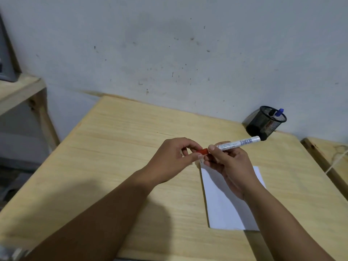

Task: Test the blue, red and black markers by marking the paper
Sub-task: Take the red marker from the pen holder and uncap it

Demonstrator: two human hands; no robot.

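My left hand [173,159] is above the table's [113,147] middle, thumb and fingers pinched on the red cap [259,152]. The red marker [237,143] runs from that cap up and right, its white tail aimed at the mesh pen cup [265,122] in the far right corner. My right hand [228,166] is closed around the barrel, above the paper [226,210] near the front right edge.

Head camera looks forward and down, close over the wooden table [116,147].
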